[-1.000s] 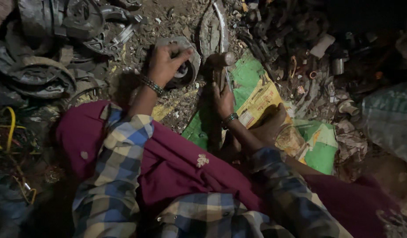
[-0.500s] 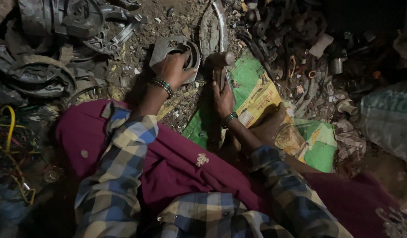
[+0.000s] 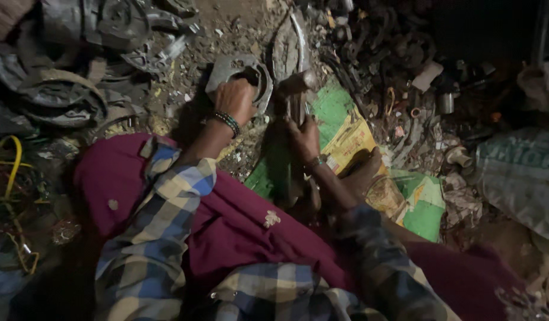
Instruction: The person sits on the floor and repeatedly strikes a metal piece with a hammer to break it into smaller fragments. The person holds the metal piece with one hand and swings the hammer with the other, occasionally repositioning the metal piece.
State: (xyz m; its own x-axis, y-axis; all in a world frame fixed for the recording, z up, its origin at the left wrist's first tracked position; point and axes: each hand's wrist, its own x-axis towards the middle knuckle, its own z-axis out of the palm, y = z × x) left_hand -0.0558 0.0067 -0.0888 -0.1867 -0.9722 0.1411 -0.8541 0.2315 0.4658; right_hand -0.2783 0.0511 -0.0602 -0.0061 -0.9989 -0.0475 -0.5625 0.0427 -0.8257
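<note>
Head view: a flattened green and yellow printed sack (image 3: pixel 358 142) lies on the dirt ground (image 3: pixel 239 35) at centre, spread out under the right forearm, its yellow panel showing beside the wrist and a green corner reaching toward lower right. A pale woven bag (image 3: pixel 518 178) with dark lettering sits at the right edge, well apart from both hands.

The left hand (image 3: pixel 234 98) rests on a grey, ring-shaped metal part (image 3: pixel 242 71) lying on the ground just above the sack's top-left edge; its fingers are curled down over the part's lower rim, gripping it. Beaded bangles circle that wrist.

The right hand (image 3: pixel 304 138) is closed around the handle of a hammer (image 3: pixel 295 89), whose head points up toward the ring part and lies just beside its right rim. A long curved metal strip (image 3: pixel 292 41) lies just above the hammer head.

Heaps of dark scrap metal (image 3: pixel 66 77) fill the upper left, more scrap (image 3: pixel 393 59) the upper right. Yellow wire (image 3: pixel 13 163) loops at the left edge. A maroon cloth (image 3: pixel 227 226) covers the lap.
</note>
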